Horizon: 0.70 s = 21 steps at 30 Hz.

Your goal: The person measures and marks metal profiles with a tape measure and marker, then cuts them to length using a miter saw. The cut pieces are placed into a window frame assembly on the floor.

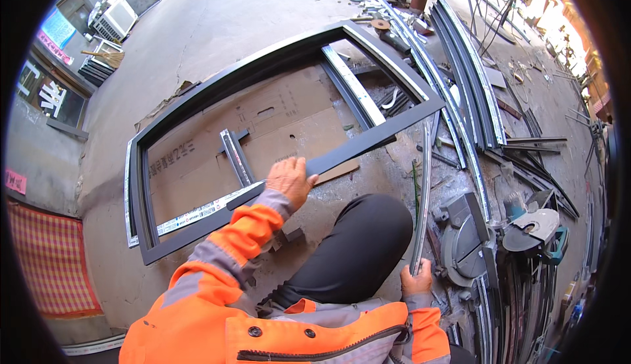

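From the head camera, the person crouched on the concrete floor (217,28). The left hand (289,178) lay on the near bar of a large dark metal frame (141,186), its grip closed over the bar's edge. The frame lay flat on the floor over a sheet of cardboard (282,117). The right hand (417,278) had its grip closed around a thin metal strip (424,193), beside a miter saw (467,236) at the right.
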Each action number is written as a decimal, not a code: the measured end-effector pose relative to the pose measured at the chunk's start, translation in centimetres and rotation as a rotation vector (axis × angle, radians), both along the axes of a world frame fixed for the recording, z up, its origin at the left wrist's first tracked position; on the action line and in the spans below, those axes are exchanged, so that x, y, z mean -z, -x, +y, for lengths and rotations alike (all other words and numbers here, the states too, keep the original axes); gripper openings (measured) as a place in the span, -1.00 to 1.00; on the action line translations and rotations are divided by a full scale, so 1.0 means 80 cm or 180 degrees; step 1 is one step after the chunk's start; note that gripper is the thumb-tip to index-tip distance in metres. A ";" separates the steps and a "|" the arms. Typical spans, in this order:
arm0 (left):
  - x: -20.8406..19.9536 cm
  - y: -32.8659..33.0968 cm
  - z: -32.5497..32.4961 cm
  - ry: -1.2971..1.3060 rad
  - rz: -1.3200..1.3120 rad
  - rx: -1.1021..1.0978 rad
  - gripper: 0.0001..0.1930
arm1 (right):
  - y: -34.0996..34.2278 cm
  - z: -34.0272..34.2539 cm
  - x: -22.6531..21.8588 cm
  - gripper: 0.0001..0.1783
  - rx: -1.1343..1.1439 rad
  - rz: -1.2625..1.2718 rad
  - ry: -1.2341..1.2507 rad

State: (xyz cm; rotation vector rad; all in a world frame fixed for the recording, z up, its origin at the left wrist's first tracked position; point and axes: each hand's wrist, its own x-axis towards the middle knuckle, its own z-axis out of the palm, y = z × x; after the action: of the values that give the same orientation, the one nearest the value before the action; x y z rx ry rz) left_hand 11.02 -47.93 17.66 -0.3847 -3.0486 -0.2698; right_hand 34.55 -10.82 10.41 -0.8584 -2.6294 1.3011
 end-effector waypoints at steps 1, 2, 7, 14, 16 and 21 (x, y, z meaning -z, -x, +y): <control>-0.016 -0.009 -0.011 -0.0347 0.0503 0.0222 -0.44 | 0.003 -0.003 -0.005 -0.73 -0.0019 -0.0001 -0.0027; -0.034 -0.021 -0.020 -0.0646 0.0971 0.0137 -0.51 | 0.006 -0.002 -0.011 -0.72 -0.0033 0.0061 -0.0048; -0.027 -0.076 -0.178 -0.0968 0.1107 -0.0876 -0.51 | 0.016 -0.004 -0.024 -0.73 -0.0045 0.0010 0.0145; 0.060 -0.195 -0.331 -0.0524 -0.0857 -0.1424 -0.24 | 0.009 0.001 -0.019 -0.77 0.0001 0.0150 0.0501; 0.043 -0.194 -0.321 -0.0261 -0.1307 -0.1555 -0.14 | 0.007 0.005 0.001 -0.78 0.0036 0.0230 0.0581; 0.001 -0.200 -0.320 0.0085 -0.1753 -0.1862 -0.06 | 0.028 -0.008 -0.006 -0.77 -0.0027 -0.0095 0.0770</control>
State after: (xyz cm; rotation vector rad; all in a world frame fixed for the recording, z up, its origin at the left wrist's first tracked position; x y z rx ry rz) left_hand 27.02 -73.53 17.58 0.6939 -3.4909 -0.3402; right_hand 32.29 -11.43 10.92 -0.9031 -2.5347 1.6459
